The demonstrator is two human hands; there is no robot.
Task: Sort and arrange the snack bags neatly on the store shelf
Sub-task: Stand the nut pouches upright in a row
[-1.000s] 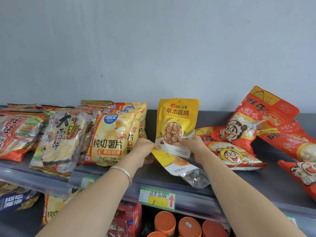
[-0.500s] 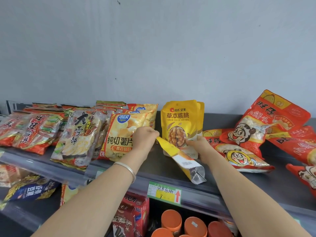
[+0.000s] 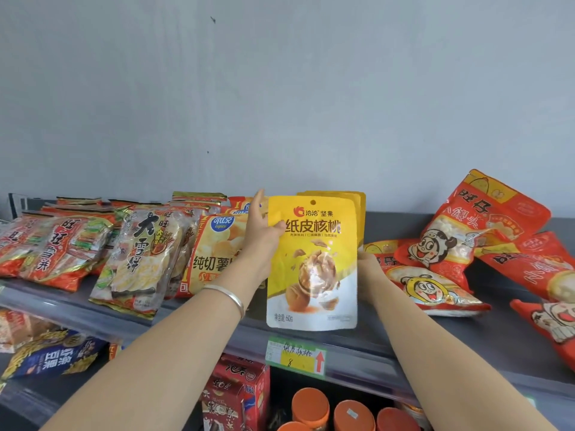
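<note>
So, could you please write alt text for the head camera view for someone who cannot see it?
A person's left hand pinches a yellow walnut pouch upright at a grey shelf, while the right hand reaches behind its right edge, fingers hidden. More yellow pouches stand behind it, chip bags to its left, red bags jumbled to its right.

Upright yellow walnut bag (image 3: 312, 265) between hands (image 3: 264, 241)
</note>
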